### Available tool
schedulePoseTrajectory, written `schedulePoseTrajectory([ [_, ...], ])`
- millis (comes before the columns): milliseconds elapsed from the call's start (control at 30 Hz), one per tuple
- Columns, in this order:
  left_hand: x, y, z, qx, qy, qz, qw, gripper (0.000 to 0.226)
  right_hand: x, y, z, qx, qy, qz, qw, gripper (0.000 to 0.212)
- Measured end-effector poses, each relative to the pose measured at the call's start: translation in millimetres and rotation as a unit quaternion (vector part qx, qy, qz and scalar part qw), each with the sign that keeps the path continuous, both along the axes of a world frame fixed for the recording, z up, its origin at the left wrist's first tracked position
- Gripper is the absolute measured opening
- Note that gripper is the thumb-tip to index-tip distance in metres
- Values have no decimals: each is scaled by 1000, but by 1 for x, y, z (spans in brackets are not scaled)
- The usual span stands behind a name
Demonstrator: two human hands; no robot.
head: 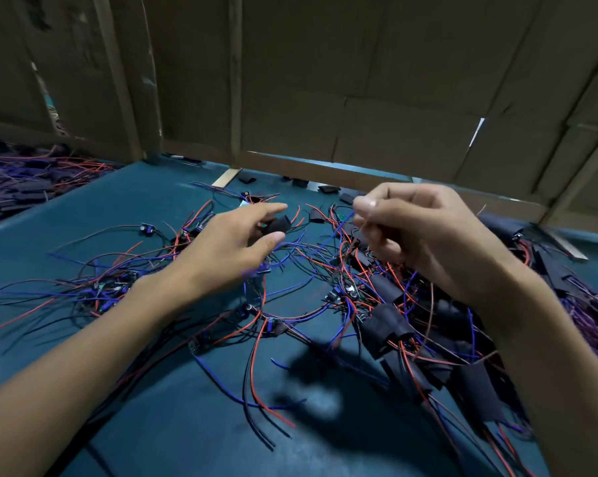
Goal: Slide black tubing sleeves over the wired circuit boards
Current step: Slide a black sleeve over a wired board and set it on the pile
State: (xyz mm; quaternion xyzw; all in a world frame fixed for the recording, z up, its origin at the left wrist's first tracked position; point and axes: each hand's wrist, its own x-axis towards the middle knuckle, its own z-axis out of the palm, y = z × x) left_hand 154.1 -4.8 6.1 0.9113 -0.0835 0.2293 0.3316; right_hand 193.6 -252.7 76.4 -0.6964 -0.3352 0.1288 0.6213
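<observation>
Behind the work area I see brown cardboard panels standing as a wall. Below them the teal tabletop carries a wide tangle of red, blue and black wires with small circuit boards tied into it. On my right side, sleeved boards lie heaped together, wires trailing from their ends. Loose flat sleeves rest along the far edge near the cardboard. My right hand is raised over the pile, its fingers curled and pinching a thin wire bundle near the thumb tip. My left hand reaches forward beside it, thumb and forefinger gripping 1 short black tubing sleeve just above the wires.
</observation>
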Motion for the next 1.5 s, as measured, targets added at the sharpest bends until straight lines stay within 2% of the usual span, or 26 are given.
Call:
schedulePoseTrajectory([
  [67, -1, -4, 1, -21, 3, -41, 999, 42, -1, -5, 3, -31, -31, -12, 999, 24],
  [200, -3, -11, 5, -132, 13, -115, 984, 34, 0, -15, 10, 1, -60, -77, 995, 11],
  [333, -6, -13, 6, -235, 45, -161, 958, 31, 0, -24, 20, 46, -99, -105, 988, 10],
  [433, -7, -16, 4, -253, 63, -177, 949, 32, -2, -26, 26, 51, -79, -98, 991, 6],
  [533, -8, -20, 4, -265, 59, -186, 944, 33, -1, -26, 24, -8, -93, -119, 988, 26],
  [667, -12, -19, 9, -284, 22, -191, 939, 35, -1, -23, 21, -41, -139, -158, 977, 22],
  [800, -14, -16, 10, -250, -28, -153, 956, 41, -2, -28, 25, -56, -184, -172, 966, 20],
  [933, -12, -14, 7, -128, -113, -107, 980, 41, -2, -29, 27, -66, -206, -184, 959, 17],
  [1033, -9, -13, 4, -50, -169, -90, 980, 41, -4, -26, 27, -78, -211, -186, 957, 15],
  [1300, -4, -10, -1, 0, -213, -19, 977, 40, -12, -18, 25, -124, -198, -170, 957, 17],
  [1500, -4, -9, 0, 64, -222, -31, 972, 42, -12, -14, 23, -120, -191, -182, 957, 18],
])
